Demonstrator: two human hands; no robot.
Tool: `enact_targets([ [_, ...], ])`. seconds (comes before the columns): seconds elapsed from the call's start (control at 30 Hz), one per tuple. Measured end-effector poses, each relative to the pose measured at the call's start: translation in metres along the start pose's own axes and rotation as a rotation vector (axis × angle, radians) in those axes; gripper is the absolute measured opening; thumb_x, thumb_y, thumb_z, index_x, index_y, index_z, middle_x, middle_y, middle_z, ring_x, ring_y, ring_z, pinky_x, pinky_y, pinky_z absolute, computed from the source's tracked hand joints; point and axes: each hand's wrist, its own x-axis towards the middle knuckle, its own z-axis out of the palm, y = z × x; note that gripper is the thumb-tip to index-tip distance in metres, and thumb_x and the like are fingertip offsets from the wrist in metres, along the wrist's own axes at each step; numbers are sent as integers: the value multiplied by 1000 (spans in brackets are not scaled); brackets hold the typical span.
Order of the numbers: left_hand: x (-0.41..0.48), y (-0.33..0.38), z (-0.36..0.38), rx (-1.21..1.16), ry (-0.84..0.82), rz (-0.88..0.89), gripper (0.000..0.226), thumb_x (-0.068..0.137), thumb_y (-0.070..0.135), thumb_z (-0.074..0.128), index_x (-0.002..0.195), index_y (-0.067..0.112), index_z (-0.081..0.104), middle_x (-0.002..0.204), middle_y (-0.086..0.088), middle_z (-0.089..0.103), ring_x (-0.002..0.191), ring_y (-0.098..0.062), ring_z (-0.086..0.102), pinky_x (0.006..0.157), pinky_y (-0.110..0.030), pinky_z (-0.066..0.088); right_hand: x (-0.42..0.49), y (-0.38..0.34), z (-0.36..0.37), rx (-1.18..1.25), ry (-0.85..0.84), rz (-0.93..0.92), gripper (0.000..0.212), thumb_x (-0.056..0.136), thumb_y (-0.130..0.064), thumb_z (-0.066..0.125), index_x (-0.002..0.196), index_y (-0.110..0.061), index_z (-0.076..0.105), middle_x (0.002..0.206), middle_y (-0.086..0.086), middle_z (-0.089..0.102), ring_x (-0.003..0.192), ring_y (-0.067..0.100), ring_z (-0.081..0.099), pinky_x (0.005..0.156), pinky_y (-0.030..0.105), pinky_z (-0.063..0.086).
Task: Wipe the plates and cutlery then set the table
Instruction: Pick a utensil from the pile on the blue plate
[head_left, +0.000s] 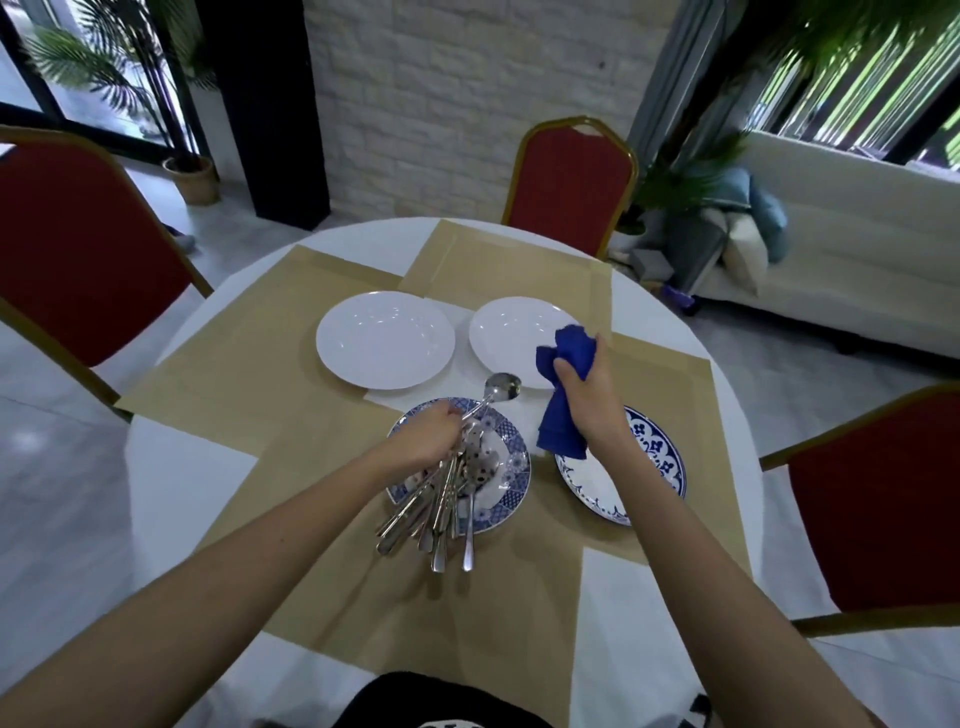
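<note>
My left hand (428, 435) grips a spoon (500, 388) by its handle, bowl pointing away, above a blue-patterned plate (511, 470). A pile of several forks, knives and spoons (447, 512) lies across that plate, handles sticking out toward me. My right hand (589, 387) holds a bunched blue cloth (563, 395) over the gap between a white plate (511, 338) and a second blue-patterned plate (652, 462). Another white plate (385, 340) sits to the left. All four plates rest on tan placemats (249, 364) on a round white table (176, 478).
Red chairs with gold frames stand around the table: one at the left (78, 249), one at the far side (569, 182), one at the right (878, 493). A white sofa (857, 249) with cushions is beyond, at the right.
</note>
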Motion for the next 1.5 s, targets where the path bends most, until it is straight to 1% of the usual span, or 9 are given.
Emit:
enact_targets([
  [0.2,-1,27,-8,-81,85,236,30,102,24,34,102,15,62,62,6,43,51,-4,39,46,-19,30,-10,-32,8,-589,-88,-540,59,96,-36,53,149,-25,30,118,15,42,101,29,48,80,32,41],
  [0.33,1,29,-9,-46,152,320,29,102,23,34,96,15,61,60,4,43,50,-6,39,47,-14,30,0,-38,2,-513,34,-428,51,95,-35,55,143,-25,42,115,13,41,97,24,48,77,25,36],
  [0.47,3,32,-10,71,201,357,27,101,27,36,90,23,60,56,6,45,50,-10,42,51,-26,31,-2,-41,2,-720,-21,-642,44,92,-40,57,135,-30,53,113,11,45,87,27,54,73,40,52],
  [0.6,3,34,-3,248,303,380,26,102,31,34,95,28,60,54,5,45,50,-11,43,52,-29,31,11,-54,-8,-561,101,-448,35,95,-34,55,129,-27,59,104,6,40,99,27,53,87,32,43],
  [0.77,-1,35,-1,301,364,397,29,102,32,33,102,25,61,53,6,45,55,-16,46,57,-32,38,-1,-54,-3,-691,52,-653,35,91,-40,59,125,-32,62,108,8,48,93,25,55,74,37,49],
  [0.93,-3,32,-4,311,405,421,29,102,33,32,101,28,61,52,7,45,51,-10,43,52,-29,31,12,-59,-9,-498,207,-431,31,93,-40,56,119,-25,64,92,-2,41,91,21,53,68,12,34],
  [1.1,-3,28,-5,372,419,449,30,102,33,33,102,26,62,57,7,50,61,-15,51,60,-31,38,-2,-49,0,-720,82,-608,35,92,-43,56,125,-33,60,106,5,46,93,24,54,77,37,49],
  [1.33,-9,40,-5,101,323,425,23,100,38,37,105,25,56,62,7,51,59,-11,48,60,-31,37,31,-44,-43,-484,295,-296,42,97,-36,50,135,-20,49,119,14,53,100,29,54,81,26,35],
  [1.5,-2,48,-6,-123,169,314,27,101,30,37,104,18,61,68,4,47,54,-9,42,56,-28,34,20,-55,-45,-235,375,-364,32,96,-24,51,128,-22,51,107,-5,47,98,13,47,80,21,31],
])
